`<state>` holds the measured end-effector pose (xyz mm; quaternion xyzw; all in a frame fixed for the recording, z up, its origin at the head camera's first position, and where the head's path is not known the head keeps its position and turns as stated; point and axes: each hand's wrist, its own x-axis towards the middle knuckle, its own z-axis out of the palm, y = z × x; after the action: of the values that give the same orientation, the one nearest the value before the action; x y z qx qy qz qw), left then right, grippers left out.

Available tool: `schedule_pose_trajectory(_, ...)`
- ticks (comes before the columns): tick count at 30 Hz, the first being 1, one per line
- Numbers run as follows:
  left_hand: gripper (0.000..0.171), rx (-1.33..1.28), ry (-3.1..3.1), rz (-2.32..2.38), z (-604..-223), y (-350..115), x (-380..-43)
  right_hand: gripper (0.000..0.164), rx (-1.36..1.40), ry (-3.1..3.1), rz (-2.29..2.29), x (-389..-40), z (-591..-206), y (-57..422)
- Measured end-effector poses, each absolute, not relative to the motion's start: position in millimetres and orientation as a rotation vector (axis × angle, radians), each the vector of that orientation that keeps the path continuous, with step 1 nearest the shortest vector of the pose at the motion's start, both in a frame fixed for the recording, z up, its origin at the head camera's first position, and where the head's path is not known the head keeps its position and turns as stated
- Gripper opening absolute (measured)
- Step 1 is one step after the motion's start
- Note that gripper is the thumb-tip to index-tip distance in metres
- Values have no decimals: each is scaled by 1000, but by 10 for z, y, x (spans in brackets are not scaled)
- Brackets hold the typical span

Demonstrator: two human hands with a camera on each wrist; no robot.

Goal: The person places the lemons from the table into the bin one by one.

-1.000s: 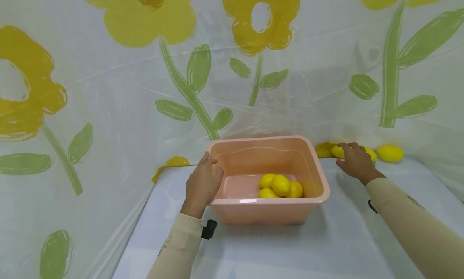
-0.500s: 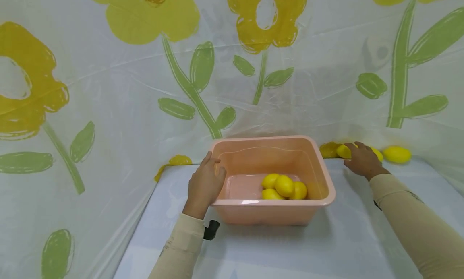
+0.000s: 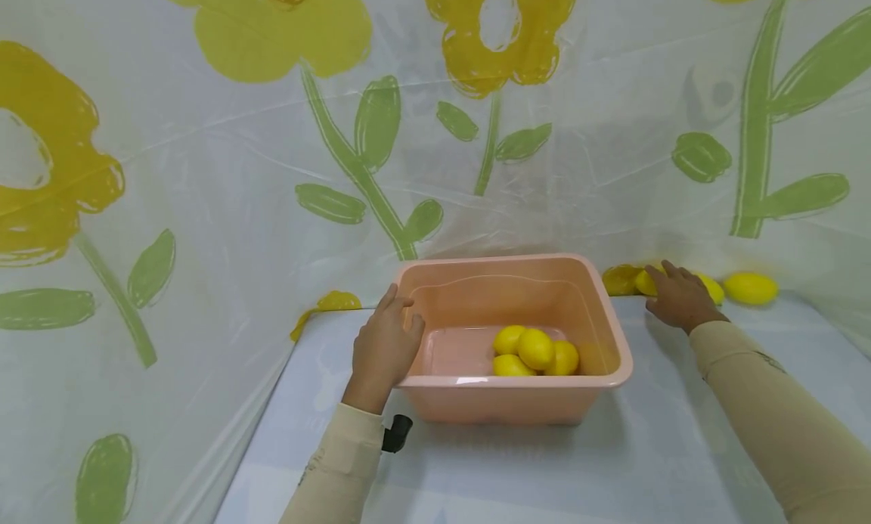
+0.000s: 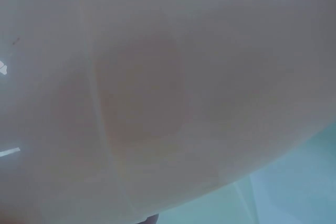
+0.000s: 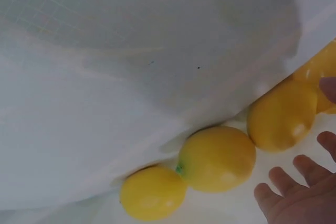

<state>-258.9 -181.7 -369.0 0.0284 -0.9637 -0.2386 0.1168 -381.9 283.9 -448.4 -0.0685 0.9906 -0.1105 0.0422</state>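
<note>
A pink plastic tub sits on the table with several lemons heaped in its right half. My left hand rests over the tub's left rim, fingers loosely bent and thumb apart. Only the pale tub wall fills most of the left wrist view. My right hand, fingers extended and apart, hovers around a short row of lemons at the table's back edge. In the right wrist view its fingers stand beside three lemons, with a gap visible.
Behind the tub hangs a white cloth printed with large yellow flowers and green leaves. A printed yellow patch lies beside the row of lemons. The white table extends in front of the tub.
The head view has shifted slightly, so the tub and lemons appear farther right. My right hand's fingers look a little more spread. My left hand stays at the tub's rim.
</note>
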Motion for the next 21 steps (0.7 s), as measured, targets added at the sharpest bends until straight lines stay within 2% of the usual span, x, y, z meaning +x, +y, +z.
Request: schedule_pose_trajectory(21,41,85,-2809,-711,-3697,-1827,-2598,71,-212,3005,-253,-3958,-4530,2887)
